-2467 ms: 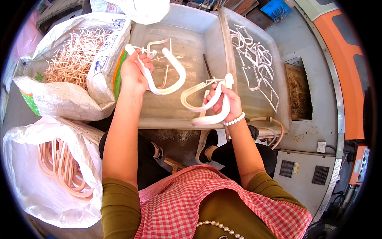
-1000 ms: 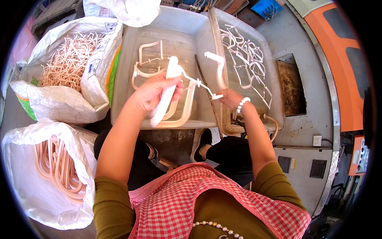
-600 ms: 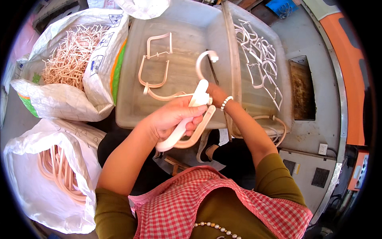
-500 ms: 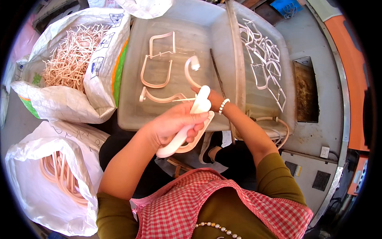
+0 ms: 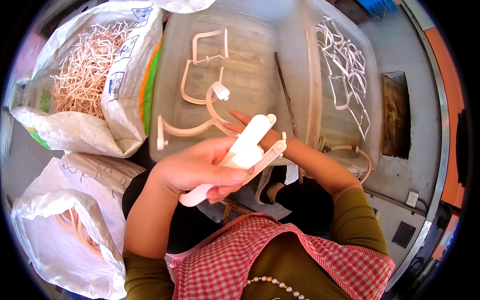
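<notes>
My left hand [image 5: 200, 167] is closed around smooth, pale plastic strips: a bright white handle-like piece [image 5: 250, 132] and a pinkish one with a small pegged end [image 5: 272, 150]. Behind them is my right hand [image 5: 241, 119], its visible fingers stretched out and apart; the palm is mostly covered by the white piece. Beside those fingertips, over the grey bin [image 5: 260, 40], is a pale pink curved plastic moulding [image 5: 192, 131] with a white block at one end. Whether the fingertips touch it is hard to tell. Farther back in the bin lies a looped plastic frame [image 5: 187, 82].
At left stands a woven sack [image 5: 127, 95] full of thin plastic sprue bits. Below it, a white bag [image 5: 50, 250] holds curved pink pieces. Right of the bin's divider [image 5: 314, 85] are tangled white frames [image 5: 347, 70]. A thin stick [image 5: 286, 95] leans by the divider.
The curved moulding has shifted left and lower, away from my right hand, whose fingers now show extended. My left hand has turned its held strips slightly, and their pegged ends are now visible.
</notes>
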`<state>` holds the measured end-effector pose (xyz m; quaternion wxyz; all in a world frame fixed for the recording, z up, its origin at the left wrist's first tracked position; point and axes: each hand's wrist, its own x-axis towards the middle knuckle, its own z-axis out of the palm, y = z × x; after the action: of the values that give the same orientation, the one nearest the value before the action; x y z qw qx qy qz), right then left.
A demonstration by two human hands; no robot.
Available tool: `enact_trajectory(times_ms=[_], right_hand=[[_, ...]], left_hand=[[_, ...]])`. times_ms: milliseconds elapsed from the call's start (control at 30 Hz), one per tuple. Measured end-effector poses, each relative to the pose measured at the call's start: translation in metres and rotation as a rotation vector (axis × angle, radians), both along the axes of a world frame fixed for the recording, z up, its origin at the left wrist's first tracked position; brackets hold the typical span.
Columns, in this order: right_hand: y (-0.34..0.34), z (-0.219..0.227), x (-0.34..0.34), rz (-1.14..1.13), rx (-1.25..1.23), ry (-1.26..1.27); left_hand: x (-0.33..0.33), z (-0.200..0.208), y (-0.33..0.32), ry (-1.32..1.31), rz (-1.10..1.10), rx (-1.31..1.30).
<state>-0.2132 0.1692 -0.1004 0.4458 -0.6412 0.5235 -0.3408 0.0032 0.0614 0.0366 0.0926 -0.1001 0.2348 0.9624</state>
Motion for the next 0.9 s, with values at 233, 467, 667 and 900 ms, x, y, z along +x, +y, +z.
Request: enact_trajectory(times_ms=[233, 467, 667, 900], right_hand=[[0.033, 0.061, -0.032, 0.151, 0.166, 0.136], [0.073, 0.162, -0.045, 0.239, 0.472, 0.605], [0.101, 0.154, -0.108, 0.082, 0.409, 1.416], [0.075, 0.131, -0.082, -0.819, 0.517, -0.209]], left_hand=[[0.030, 0.000, -0.018, 0.184, 0.110, 0.130], [0.029, -0.001, -0.005, 0.225, -0.101, 0.059], [0.003, -0.012, 0.022, -0.096, -0.228, -0.736], [-0.038, -0.074, 0.006, -0.409, 0.572, -1.454]])
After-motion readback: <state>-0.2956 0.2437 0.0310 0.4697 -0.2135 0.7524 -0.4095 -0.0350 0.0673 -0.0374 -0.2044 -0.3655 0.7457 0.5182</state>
